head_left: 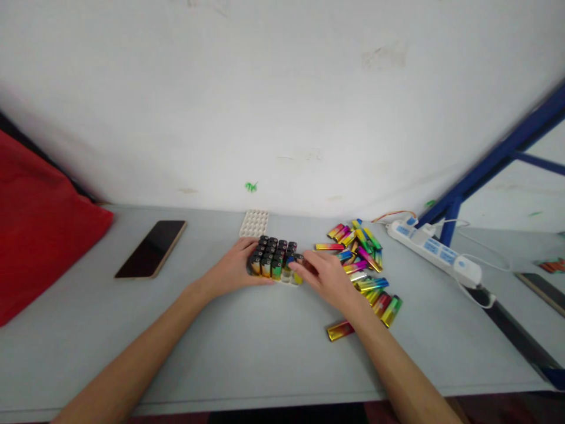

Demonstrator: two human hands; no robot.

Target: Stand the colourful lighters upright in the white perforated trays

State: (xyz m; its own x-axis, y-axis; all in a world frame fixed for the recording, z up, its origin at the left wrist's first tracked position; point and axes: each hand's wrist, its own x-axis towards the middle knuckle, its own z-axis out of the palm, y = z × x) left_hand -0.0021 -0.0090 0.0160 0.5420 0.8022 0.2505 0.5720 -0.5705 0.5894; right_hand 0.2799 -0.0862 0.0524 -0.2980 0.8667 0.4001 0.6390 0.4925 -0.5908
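Note:
Upright lighters (pixel 273 254) with black tops stand in close rows on a white holder (pixel 288 284) at the middle of the table. My left hand (pixel 236 268) is closed round the left side of this block, thumb and fingers on opposite edges. At the block's right front corner, my right hand (pixel 321 275) is closed on a lighter (pixel 298 258) with its fingertips. That lighter is partly hidden by the fingers. Shiny metallic pieces in mixed colours, shaped like lighter casings (pixel 371 285), lie in a loose pile beside and under my right hand.
Behind the block, a white tray with holes (pixel 255 223) lies near the wall. A phone (pixel 151 249) rests at left, beside a red cloth (pixel 39 229). A power strip (pixel 435 252) with cables and a blue metal frame (pixel 454 212) stand at right.

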